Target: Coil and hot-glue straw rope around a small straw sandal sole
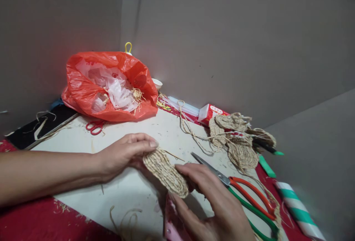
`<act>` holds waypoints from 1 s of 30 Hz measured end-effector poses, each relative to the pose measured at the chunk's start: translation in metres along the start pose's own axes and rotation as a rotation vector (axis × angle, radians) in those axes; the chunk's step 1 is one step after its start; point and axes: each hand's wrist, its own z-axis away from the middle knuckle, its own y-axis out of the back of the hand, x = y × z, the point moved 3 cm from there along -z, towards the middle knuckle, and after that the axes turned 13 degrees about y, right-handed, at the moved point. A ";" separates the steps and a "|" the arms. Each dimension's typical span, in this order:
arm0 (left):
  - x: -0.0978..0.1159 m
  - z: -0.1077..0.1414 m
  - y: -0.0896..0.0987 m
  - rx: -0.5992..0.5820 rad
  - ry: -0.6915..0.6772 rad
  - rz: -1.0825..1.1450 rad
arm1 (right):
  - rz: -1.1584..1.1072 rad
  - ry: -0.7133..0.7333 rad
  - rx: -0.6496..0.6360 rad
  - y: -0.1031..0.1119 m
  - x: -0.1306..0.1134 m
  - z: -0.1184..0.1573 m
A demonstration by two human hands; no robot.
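Note:
My left hand (130,150) pinches the upper left end of a small oval straw sole (163,172), made of rows of twisted straw cord. A thin stiff strand (174,155) sticks out from its upper edge. My right hand (213,204) is at the sole's lower right end, with the index finger at the upper edge and the thumb at the lower edge. Just beyond the right hand lie large scissors (224,178) with one orange and one green handle, blades pointing toward the sole. A pink object (173,226) shows partly beneath the right thumb.
A red plastic bag (83,102) with white plastic and straw scraps stands at the back left. Small red scissors (95,127) lie before it, near a black flat panel (41,130). Woven straw pieces (241,148), a tissue pack (209,113) and a green-striped roll (299,209) are at right.

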 end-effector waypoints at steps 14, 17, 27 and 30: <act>-0.028 -0.004 -0.008 -0.425 0.395 -0.280 | -0.181 0.011 -0.202 0.003 -0.014 -0.010; -0.025 -0.001 -0.010 -0.401 0.355 -0.338 | -0.204 0.040 -0.195 -0.001 -0.011 -0.010; -0.025 0.008 -0.015 -0.208 0.207 -0.441 | -0.148 -0.088 -0.122 0.010 -0.007 -0.004; -0.026 0.010 -0.015 -0.164 0.174 -0.462 | -0.132 -0.125 -0.031 0.009 0.001 0.002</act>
